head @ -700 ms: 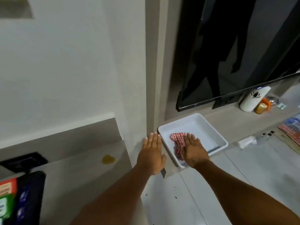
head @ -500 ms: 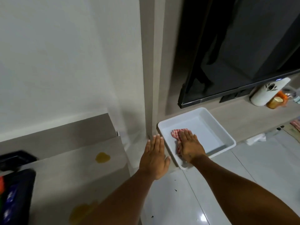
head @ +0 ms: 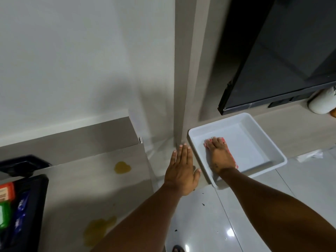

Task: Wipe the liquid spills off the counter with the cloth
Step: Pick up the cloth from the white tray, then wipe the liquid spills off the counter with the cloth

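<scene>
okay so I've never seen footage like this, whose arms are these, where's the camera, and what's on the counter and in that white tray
There is no machine here: a person's two bare arms, filmed by a wide-angle camera on their head, looking forward and down. The right hand lies flat on a red checked cloth inside the white tray, pressing on it rather than gripping. The left hand hovers open beside the tray, holding nothing. On the grey counter at the left are two yellow spills, not yet wiped, and a dark bin of packets. A black screen hangs above the tray.
</scene>
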`<state>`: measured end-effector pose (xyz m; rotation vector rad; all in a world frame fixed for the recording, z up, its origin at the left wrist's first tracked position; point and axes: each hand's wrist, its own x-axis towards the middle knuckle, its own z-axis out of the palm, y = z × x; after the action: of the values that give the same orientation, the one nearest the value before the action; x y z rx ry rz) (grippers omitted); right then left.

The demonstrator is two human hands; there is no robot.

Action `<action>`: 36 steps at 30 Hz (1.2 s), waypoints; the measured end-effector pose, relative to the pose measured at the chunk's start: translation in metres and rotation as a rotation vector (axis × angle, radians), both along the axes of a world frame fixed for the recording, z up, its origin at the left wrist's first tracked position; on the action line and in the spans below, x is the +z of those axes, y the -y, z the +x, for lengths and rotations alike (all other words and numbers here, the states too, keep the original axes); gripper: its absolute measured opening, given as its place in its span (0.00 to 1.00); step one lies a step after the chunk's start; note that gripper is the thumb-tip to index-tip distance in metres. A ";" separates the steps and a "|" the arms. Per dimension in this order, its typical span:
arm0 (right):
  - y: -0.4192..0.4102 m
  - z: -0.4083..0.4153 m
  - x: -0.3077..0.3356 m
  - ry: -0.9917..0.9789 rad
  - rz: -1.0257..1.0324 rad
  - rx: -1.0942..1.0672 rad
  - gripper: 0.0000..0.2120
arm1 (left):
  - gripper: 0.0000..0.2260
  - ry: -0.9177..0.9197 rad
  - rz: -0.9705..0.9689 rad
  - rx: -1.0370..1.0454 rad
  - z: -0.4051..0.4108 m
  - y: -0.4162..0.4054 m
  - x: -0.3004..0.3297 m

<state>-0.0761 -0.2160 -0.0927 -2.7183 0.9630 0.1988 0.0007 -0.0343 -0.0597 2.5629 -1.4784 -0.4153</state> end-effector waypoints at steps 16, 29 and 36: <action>-0.205 -0.033 0.094 0.396 -0.025 0.105 0.51 | 0.37 0.087 -0.040 0.060 -0.025 -0.183 0.042; -0.450 -0.106 0.035 0.251 0.321 -0.039 0.47 | 0.42 0.004 0.166 0.201 -0.064 -0.477 -0.020; -0.452 -0.097 0.030 0.230 0.141 -0.061 0.25 | 0.42 0.063 0.155 0.168 -0.056 -0.508 -0.029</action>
<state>-0.1732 0.2360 -0.0630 -2.5120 0.9267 -0.0553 -0.0554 0.4737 -0.0887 2.8188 -1.2831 -0.4456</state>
